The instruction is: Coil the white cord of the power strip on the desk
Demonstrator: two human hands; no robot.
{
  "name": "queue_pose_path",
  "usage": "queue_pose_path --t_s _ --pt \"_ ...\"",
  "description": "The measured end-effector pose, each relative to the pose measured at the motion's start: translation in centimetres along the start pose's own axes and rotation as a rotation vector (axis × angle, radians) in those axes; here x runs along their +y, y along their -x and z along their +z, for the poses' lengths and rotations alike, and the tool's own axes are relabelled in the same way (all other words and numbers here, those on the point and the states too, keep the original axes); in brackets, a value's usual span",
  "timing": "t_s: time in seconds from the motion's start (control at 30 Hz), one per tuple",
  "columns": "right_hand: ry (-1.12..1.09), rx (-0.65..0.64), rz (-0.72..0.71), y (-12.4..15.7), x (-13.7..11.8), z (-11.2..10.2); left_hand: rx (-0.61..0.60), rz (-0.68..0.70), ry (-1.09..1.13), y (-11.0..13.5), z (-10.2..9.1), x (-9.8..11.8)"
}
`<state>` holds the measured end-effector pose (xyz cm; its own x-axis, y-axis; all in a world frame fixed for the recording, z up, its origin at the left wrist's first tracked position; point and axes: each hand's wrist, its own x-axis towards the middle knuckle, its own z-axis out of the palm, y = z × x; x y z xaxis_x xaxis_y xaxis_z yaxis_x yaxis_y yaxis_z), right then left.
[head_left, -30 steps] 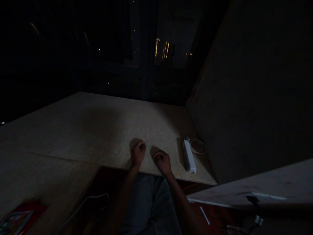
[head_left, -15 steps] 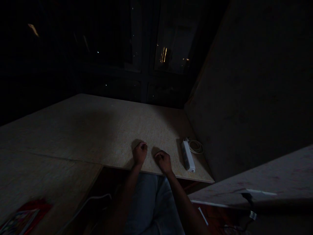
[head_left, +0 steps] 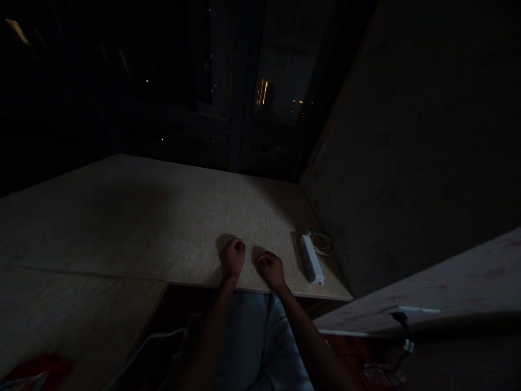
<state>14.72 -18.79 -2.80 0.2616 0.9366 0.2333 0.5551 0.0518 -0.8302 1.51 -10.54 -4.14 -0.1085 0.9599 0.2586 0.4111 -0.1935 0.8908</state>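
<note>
My left hand [head_left: 234, 257] rests on the pale speckled desktop [head_left: 195, 217] near its front edge, fingers curled into a loose fist. Just to its right, a small gap away, my right hand [head_left: 272, 270] lies curled in the same way. I see nothing held in either one, though the dim light hides detail inside the fingers. A white power strip [head_left: 311, 259] lies on the desktop to the right of my right hand, apart from it. Its pale coiled cord [head_left: 324, 245] sits beside it, close to the wall.
A dark wall panel [head_left: 407, 163] bounds the desk on the right, and a dark window [head_left: 280, 70] stands behind it. At lower left is a red item [head_left: 44, 366]. A white cable [head_left: 150, 339] hangs below the desk; a black cable [head_left: 402, 331] shows at lower right.
The view has turned slightly right, so the surroundings shift left in the picture. Both hands keep their curled pose on the desktop.
</note>
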Motion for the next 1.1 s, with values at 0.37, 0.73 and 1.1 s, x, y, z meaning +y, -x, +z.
queue_pose_path --t_s 0.37,0.73,1.1 --pt "0.061 0.02 0.052 -0.7 0.2 0.6 -0.032 -0.025 -0.105 0.0 0.4 0.3" --pt "0.022 0.031 0.055 -0.7 0.5 0.7 -0.057 -0.001 -0.189 0.0 0.3 0.8" --pt "0.009 0.04 0.03 -0.5 0.3 0.7 -0.045 0.012 -0.21 -0.2 0.3 0.7"
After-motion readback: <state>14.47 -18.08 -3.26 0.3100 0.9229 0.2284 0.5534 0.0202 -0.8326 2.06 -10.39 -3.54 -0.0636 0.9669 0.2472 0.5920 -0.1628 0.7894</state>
